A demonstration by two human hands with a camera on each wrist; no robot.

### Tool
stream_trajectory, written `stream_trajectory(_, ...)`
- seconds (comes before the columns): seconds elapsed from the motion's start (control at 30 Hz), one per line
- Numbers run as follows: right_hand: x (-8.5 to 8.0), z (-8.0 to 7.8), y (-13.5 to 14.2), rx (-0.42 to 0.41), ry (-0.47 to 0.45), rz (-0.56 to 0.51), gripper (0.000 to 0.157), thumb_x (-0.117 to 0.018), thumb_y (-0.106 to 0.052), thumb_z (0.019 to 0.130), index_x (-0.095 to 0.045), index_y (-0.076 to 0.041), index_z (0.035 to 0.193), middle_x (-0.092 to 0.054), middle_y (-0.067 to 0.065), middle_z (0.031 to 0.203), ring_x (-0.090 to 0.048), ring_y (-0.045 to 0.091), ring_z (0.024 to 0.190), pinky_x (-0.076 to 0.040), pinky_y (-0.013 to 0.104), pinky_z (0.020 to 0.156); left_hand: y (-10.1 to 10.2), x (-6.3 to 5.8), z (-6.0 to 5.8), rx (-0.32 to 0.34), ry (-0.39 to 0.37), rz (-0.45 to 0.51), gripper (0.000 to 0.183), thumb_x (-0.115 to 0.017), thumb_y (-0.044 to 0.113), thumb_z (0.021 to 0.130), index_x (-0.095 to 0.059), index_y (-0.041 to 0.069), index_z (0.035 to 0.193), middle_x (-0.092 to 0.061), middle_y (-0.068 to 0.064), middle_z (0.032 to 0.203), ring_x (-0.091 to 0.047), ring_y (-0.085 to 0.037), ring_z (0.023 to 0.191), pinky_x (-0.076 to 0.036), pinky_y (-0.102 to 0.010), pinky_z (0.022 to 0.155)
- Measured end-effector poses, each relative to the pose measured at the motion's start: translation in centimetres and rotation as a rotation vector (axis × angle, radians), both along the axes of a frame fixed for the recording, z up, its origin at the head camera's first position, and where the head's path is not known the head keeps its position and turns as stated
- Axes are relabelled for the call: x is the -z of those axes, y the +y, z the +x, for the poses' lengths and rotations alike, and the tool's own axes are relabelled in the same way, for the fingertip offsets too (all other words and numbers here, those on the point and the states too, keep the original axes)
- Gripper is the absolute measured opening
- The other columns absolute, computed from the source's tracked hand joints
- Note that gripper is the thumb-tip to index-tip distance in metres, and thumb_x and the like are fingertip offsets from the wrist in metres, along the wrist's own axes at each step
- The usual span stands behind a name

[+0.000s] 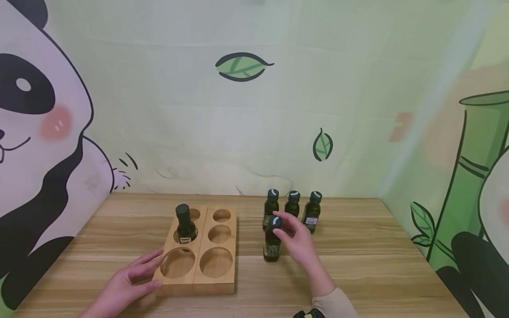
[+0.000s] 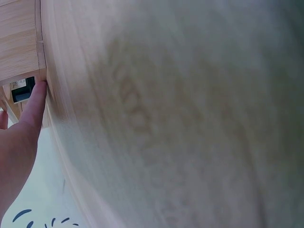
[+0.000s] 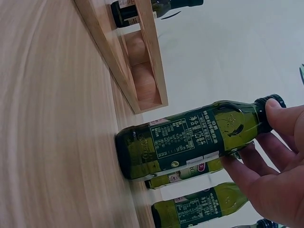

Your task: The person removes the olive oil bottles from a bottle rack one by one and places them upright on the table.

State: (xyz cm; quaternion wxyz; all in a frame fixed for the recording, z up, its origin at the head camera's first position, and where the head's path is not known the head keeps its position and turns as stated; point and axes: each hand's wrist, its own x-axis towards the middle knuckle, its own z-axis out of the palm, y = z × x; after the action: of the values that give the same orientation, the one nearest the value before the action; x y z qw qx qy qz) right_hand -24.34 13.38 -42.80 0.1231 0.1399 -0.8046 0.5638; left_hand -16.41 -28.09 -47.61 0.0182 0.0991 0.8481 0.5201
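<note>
My right hand [image 1: 296,238] pinches a small dark green olive oil bottle [image 1: 272,247] at its cap and neck. The bottle is upright, its base close over the table; in the right wrist view its printed label [image 3: 185,136] faces the camera. To the left is a wooden rack [image 1: 200,287] with round holes in two columns. Another olive oil bottle [image 1: 184,223] stands in the middle hole of its left column. My left hand [image 1: 131,280] touches the rack's front left corner, fingers along the side and thumb at the front.
Behind the held bottle stand three more olive oil bottles: a left one [image 1: 271,204], a middle one [image 1: 292,204] and a right one [image 1: 313,212]. A cloth backdrop [image 1: 179,110] with panda and leaf drawings rises behind the wooden table [image 1: 370,265].
</note>
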Motion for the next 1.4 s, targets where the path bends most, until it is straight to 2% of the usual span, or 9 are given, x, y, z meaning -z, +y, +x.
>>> stream_trajectory(0.2, 0.1, -0.1, 0.2, 0.005, 0.007, 0.016, 0.041, -0.071, -0.002, 0.09, -0.064, -0.012, 0.129, -0.067, 0.012, 0.117, -0.063, 0.028, 0.108, -0.052, 0.045, 0.092, 0.1, 0.1, 0.1, 0.003, 0.037, 0.001, 0.054, -0.077, 0.018, 0.088, -0.059, 0.002, 0.136, -0.044, -0.017, 0.149, -0.057, 0.001, 0.111, -0.044, -0.016, 0.089)
stream_trajectory(0.33, 0.2, 0.0, 0.3, 0.005, 0.007, 0.015, 0.042, -0.071, -0.003, 0.089, -0.063, -0.012, 0.13, -0.067, 0.011, 0.114, -0.063, 0.028, 0.107, -0.052, 0.045, 0.091, 0.1, 0.0, 0.1, 0.0, 0.022, -0.004, 0.055, -0.077, 0.019, 0.088, -0.058, 0.003, 0.137, -0.044, -0.017, 0.15, -0.057, 0.002, 0.111, -0.044, -0.016, 0.089)
stream_trajectory(0.53, 0.4, -0.1, 0.6, -0.007, 0.011, 0.002, 0.043, -0.072, -0.004, 0.089, -0.063, -0.011, 0.131, -0.067, 0.011, 0.116, -0.063, 0.028, 0.107, -0.052, 0.046, 0.092, 0.1, 0.0, 0.1, 0.003, 0.003, -0.011, 0.056, -0.076, 0.021, 0.088, -0.058, 0.004, 0.138, -0.043, -0.015, 0.151, -0.057, 0.002, 0.111, -0.044, -0.016, 0.089)
stream_trajectory(0.77, 0.7, -0.2, 1.2, -0.035, 0.008, -0.012, 0.049, -0.072, -0.004, 0.089, -0.059, -0.008, 0.136, -0.065, 0.015, 0.124, -0.06, 0.031, 0.114, -0.047, 0.047, 0.099, 0.2, 0.2, 0.2, 0.013, 0.057, -0.005, 0.054, -0.077, 0.017, 0.088, -0.059, 0.001, 0.136, -0.045, -0.018, 0.149, -0.058, 0.0, 0.111, -0.045, -0.016, 0.088)
stream_trajectory(0.97, 0.9, -0.1, 2.1, -0.021, -0.012, -0.001, 0.048, -0.072, -0.005, 0.09, -0.058, -0.006, 0.136, -0.064, 0.017, 0.125, -0.06, 0.033, 0.117, -0.046, 0.05, 0.1, 0.2, 0.0, 0.1, 0.004, 0.015, -0.006, 0.055, -0.077, 0.02, 0.088, -0.058, 0.002, 0.137, -0.043, -0.016, 0.15, -0.057, 0.001, 0.111, -0.044, -0.016, 0.089)
stream_trajectory(1.2, 0.5, 0.3, 3.0, -0.013, 0.04, 0.019, 0.049, -0.073, -0.002, 0.089, -0.057, -0.001, 0.135, -0.067, 0.02, 0.119, -0.062, 0.033, 0.112, -0.047, 0.049, 0.099, 0.2, -0.3, 0.0, -0.005, -0.02, -0.016, 0.057, -0.076, 0.023, 0.088, -0.057, 0.003, 0.138, -0.042, -0.015, 0.152, -0.057, 0.0, 0.112, -0.043, -0.016, 0.09)
stream_trajectory(1.4, -0.2, 0.8, 3.1, -0.002, 0.071, 0.024, 0.048, -0.074, 0.001, 0.086, -0.06, -0.003, 0.132, -0.068, 0.018, 0.116, -0.064, 0.031, 0.11, -0.048, 0.048, 0.097, 0.2, -0.3, 0.0, -0.009, -0.021, -0.015, 0.057, -0.076, 0.023, 0.088, -0.057, 0.002, 0.138, -0.042, -0.014, 0.152, -0.057, -0.001, 0.112, -0.044, -0.017, 0.09)
